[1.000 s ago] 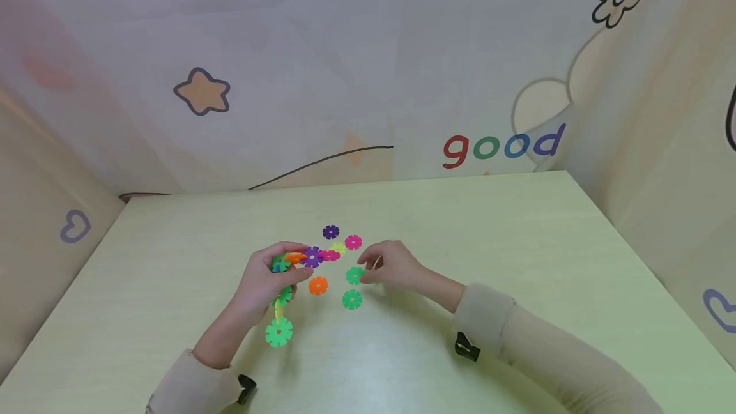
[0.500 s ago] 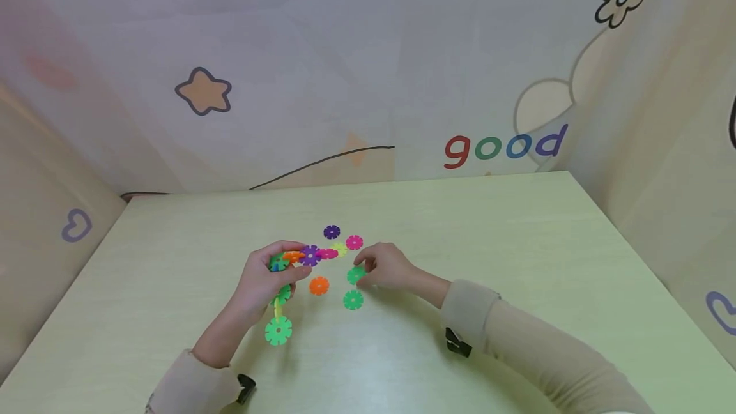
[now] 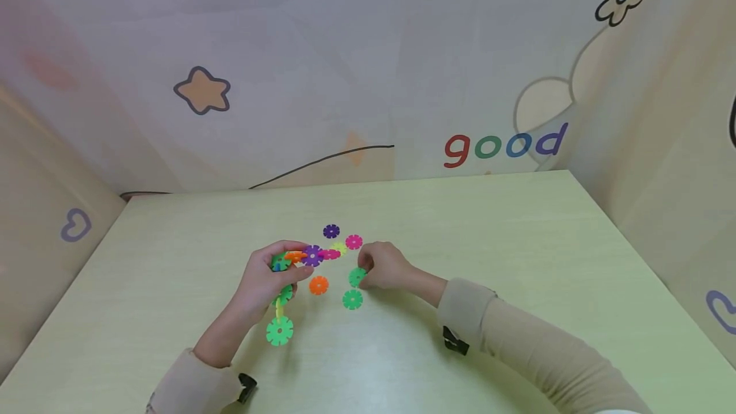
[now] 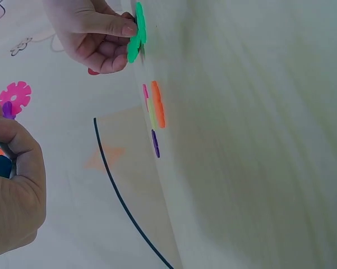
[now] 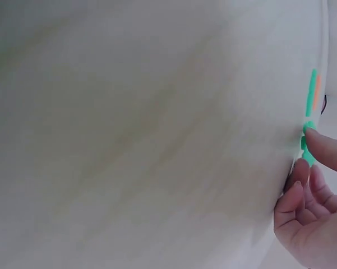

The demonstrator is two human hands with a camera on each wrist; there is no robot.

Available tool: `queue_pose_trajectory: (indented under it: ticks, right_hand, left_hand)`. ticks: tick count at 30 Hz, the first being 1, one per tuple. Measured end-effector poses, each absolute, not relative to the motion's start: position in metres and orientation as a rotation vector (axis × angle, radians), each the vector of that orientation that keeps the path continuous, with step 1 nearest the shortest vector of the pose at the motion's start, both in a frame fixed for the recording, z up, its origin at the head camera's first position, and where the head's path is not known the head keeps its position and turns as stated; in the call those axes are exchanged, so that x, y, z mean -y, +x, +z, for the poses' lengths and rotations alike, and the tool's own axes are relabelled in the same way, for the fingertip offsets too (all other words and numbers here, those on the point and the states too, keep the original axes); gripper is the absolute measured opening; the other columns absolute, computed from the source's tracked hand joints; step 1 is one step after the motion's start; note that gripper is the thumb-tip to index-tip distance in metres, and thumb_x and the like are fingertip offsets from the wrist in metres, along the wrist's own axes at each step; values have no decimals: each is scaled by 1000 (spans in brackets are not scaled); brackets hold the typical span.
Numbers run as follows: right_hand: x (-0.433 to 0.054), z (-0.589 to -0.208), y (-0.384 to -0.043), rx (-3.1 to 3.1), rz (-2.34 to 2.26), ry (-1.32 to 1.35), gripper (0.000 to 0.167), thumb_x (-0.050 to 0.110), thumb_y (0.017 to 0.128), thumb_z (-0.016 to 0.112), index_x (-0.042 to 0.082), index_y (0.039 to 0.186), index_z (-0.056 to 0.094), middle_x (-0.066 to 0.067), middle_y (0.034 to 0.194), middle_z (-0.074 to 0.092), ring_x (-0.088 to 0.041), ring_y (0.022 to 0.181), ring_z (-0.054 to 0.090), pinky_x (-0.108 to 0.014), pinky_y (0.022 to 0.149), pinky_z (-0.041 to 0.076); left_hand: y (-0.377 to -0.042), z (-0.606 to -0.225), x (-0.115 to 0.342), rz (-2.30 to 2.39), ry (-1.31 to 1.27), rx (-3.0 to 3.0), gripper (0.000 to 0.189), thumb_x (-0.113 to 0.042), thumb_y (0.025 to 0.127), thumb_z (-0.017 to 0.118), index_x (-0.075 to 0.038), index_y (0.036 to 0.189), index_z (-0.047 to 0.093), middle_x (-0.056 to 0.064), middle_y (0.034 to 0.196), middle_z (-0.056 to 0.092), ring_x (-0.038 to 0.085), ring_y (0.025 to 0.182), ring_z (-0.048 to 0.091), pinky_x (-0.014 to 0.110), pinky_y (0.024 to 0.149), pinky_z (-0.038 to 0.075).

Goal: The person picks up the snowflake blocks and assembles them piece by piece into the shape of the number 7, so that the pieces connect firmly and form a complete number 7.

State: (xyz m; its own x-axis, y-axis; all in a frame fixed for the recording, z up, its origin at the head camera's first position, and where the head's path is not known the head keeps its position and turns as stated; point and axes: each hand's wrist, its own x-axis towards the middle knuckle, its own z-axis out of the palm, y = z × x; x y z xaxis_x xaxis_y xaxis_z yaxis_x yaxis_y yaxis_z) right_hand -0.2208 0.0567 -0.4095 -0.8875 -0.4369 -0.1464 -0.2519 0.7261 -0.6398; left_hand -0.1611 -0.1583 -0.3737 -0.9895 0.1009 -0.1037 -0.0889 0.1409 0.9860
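Observation:
My left hand (image 3: 266, 280) grips a chain of linked plastic snowflake discs (image 3: 279, 331). Green, yellow, orange, purple and pink pieces show in it; the palm and fingers hide part. In the left wrist view, the chain's pink disc (image 4: 15, 96) sticks out past the fingers. Thumb and fingers of my right hand (image 3: 390, 266) pinch the edge of a loose green snowflake disc (image 3: 357, 277), which looks tilted in the right wrist view (image 5: 308, 147). Just in front of it, a second green disc (image 3: 352, 299) lies flat on the table.
Between the hands lies an orange disc (image 3: 319, 285). Farther back are a dark purple disc (image 3: 331, 231), a pink disc (image 3: 353, 242) and a yellow disc (image 3: 340, 248), partly covered by the chain's end. A printed cloth (image 3: 310, 82) stands behind the pale table (image 3: 489, 229).
My right hand's fingers have closed on the green disc, which has shifted slightly. The right forearm has moved a little to the left. My left hand stays nearly still with the chain.

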Motion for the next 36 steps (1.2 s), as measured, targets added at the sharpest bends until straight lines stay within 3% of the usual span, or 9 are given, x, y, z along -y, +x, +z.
queue_pose_trajectory:
  ticks: [7, 14, 20, 27, 36]
  right_hand:
    - [-64, -408, -223, -2505, -1051, -481, 17, 5, 76, 72, 7, 91, 65, -3, 74, 55, -16, 60, 52, -24, 58, 44]
    - [-73, -405, -218, -2424, -1173, -442, 23, 4, 81, 66, 9, 103, 68, -4, 73, 54, -17, 51, 52, -23, 51, 42]
    - [-81, -401, -210, -2354, -1332, -423, 22, 3, 80, 66, 5, 101, 67, -7, 65, 56, -20, 52, 53, -26, 53, 47]
    - [-92, -393, -201, -2263, -1517, -437, 20, 2, 77, 68, -2, 97, 64, -15, 69, 61, -30, 58, 58, -34, 58, 52]
    - [-100, -385, -192, -2188, -1640, -376, 20, 5, 81, 66, -3, 98, 61, -25, 77, 62, -31, 62, 61, -33, 62, 54]
  left_hand:
    - [-160, -373, 156, 1958, -3, -2263, 39, -7, 79, 70, -3, 116, 58, 9, 87, 60, 16, 50, 50, 20, 49, 44]
    - [-160, -373, 154, 1960, -1, -2261, 38, -6, 79, 70, -3, 115, 58, 10, 89, 60, 16, 50, 50, 20, 49, 45]
    - [-159, -372, 152, 1967, 35, -2246, 38, -6, 79, 69, -2, 115, 58, 9, 87, 60, 15, 49, 49, 19, 48, 44]
    - [-159, -371, 150, 1967, 48, -2236, 37, -5, 80, 69, -2, 115, 58, 9, 83, 60, 16, 49, 49, 19, 47, 43]
    - [-157, -370, 147, 1974, 81, -2214, 37, -4, 80, 68, -2, 115, 57, 9, 80, 60, 15, 48, 49, 19, 47, 44]
